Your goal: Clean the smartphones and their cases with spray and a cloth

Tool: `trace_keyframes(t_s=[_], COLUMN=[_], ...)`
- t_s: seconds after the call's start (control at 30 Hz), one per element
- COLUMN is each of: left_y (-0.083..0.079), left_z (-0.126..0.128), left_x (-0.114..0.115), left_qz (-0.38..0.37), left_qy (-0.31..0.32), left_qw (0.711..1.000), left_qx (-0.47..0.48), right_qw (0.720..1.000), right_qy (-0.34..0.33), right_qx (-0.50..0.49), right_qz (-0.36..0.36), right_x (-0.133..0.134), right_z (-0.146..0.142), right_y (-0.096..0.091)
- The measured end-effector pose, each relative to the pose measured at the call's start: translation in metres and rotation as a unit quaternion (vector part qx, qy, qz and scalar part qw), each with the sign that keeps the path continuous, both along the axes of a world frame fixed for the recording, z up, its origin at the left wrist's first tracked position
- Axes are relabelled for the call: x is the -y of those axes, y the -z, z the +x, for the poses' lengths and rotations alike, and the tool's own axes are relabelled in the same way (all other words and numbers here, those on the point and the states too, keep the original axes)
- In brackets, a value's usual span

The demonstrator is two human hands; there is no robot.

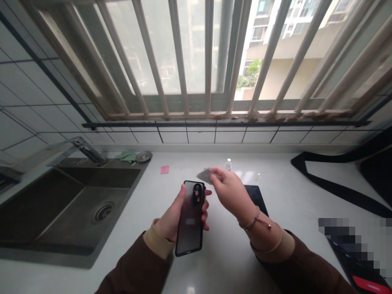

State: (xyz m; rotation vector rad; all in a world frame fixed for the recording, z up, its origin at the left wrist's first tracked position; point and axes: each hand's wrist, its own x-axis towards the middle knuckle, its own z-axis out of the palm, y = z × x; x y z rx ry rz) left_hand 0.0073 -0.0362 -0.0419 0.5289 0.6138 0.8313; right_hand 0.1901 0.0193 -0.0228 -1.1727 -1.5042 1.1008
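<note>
My left hand grips a dark phone in a matte case, its back with the camera lenses facing up. Fingers wrap round its right edge. My right hand pinches a small grey wipe just above the phone's top corner. Both hands hover over the white counter. A dark flat slab, perhaps another device, lies on the counter under my right wrist.
A steel sink with a tap fills the left. Behind it lie a green cloth and a drain plug. A pink slip and a small clear bottle sit on the counter. Barred window ahead; dark objects at right.
</note>
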Motion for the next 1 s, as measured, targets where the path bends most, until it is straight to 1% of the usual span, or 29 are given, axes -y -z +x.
trace_keyframes(t_s=[0.07, 0.1, 0.2, 0.27, 0.33, 0.4, 0.47, 0.6, 0.73, 0.77, 0.83, 0.9, 1.0], left_y=[0.004, 0.006, 0.006, 0.005, 0.003, 0.001, 0.0, 0.003, 0.007, 0.008, 0.007, 0.006, 0.007], left_z=[-0.001, -0.001, -0.001, 0.001, 0.003, 0.005, 0.005, 0.003, 0.0, 0.0, 0.001, 0.003, 0.004], left_x=[0.002, 0.003, 0.003, 0.004, 0.005, 0.007, 0.009, 0.008, -0.003, -0.006, -0.009, -0.011, -0.011], left_qz=[0.011, 0.011, 0.009, 0.015, 0.024, 0.027, 0.026, 0.015, 0.01, 0.01, 0.006, -0.004, -0.031], left_qy=[0.016, 0.021, 0.027, 0.026, 0.024, 0.023, 0.026, 0.032, 0.037, 0.03, -0.004, -0.046, -0.09], left_qw=[1.0, 1.0, 0.999, 0.998, 0.995, 0.993, 0.993, 0.997, 0.998, 0.999, 0.998, 0.997, 0.994], left_qx=[-0.003, -0.003, -0.018, -0.056, -0.097, -0.116, -0.113, -0.072, -0.041, -0.044, -0.055, -0.063, -0.055], right_qw=[0.998, 0.998, 0.998, 0.994, 0.983, 0.97, 0.958, 0.934, 0.926, 0.926, 0.924, 0.917, 0.902], right_qy=[-0.051, -0.059, -0.034, -0.025, -0.035, -0.054, -0.076, -0.105, -0.096, -0.094, -0.1, -0.123, -0.166], right_qx=[0.021, 0.021, 0.041, 0.074, 0.09, 0.091, 0.106, 0.164, 0.17, 0.166, 0.158, 0.156, 0.167], right_qz=[-0.002, -0.001, 0.023, 0.078, 0.157, 0.22, 0.255, 0.298, 0.322, 0.326, 0.334, 0.345, 0.362], right_x=[0.008, 0.013, 0.027, 0.035, 0.039, 0.04, 0.038, 0.029, 0.024, 0.023, 0.022, 0.022, 0.023], right_z=[-0.006, -0.01, -0.019, -0.022, -0.024, -0.025, -0.024, -0.019, -0.014, -0.013, -0.012, -0.011, -0.012], right_y=[-0.002, -0.004, -0.01, -0.013, -0.013, -0.01, -0.007, -0.003, -0.006, -0.007, -0.008, -0.009, -0.01])
